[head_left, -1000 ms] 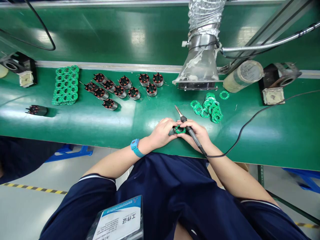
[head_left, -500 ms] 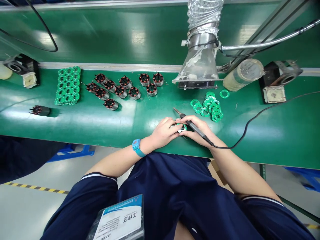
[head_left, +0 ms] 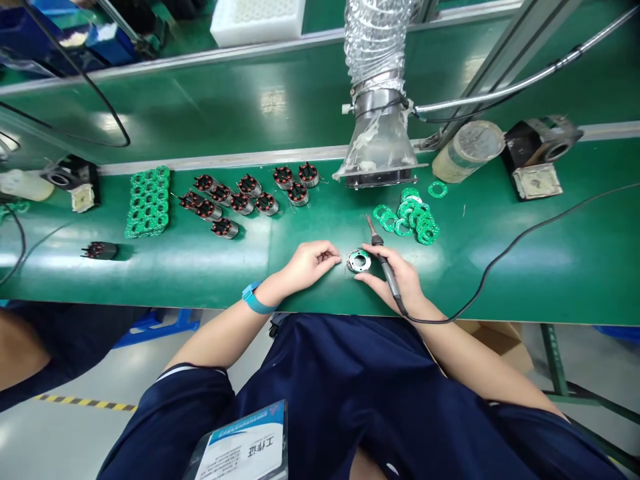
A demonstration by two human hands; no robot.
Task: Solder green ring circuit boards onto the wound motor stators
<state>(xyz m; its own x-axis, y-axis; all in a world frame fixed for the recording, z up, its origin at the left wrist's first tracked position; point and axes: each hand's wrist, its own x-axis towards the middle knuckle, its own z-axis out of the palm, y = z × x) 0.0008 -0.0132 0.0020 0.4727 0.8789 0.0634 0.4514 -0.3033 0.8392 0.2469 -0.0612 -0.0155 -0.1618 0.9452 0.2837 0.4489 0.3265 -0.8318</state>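
A ring-shaped part with a green and white top (head_left: pixel 359 261) stands on the green bench between my hands. My left hand (head_left: pixel 314 261), with a blue wrist strap, is just left of it, its fingertips pinched together; whether a fine wire is between them is too small to tell. In my right hand (head_left: pixel 395 275) lies a soldering iron (head_left: pixel 387 267), its tip pointing up and away. The thumb and index finger of that hand are at the right side of the part. Loose green rings (head_left: pixel 413 215) lie beyond the right hand.
Several copper-wound stators (head_left: pixel 242 203) stand at the back left, beside a stack of green boards (head_left: pixel 149 202). A fume extractor nozzle (head_left: pixel 381 147) hangs at the back. Further right are a cylindrical container (head_left: pixel 467 152) and an iron holder (head_left: pixel 537 157). Another person's arm (head_left: pixel 23 343) shows at left.
My left hand has moved left, off the ring-shaped part, which now shows more fully. My right hand's fingers have spread around its side, and the iron stands steeper. The camera view has shifted.
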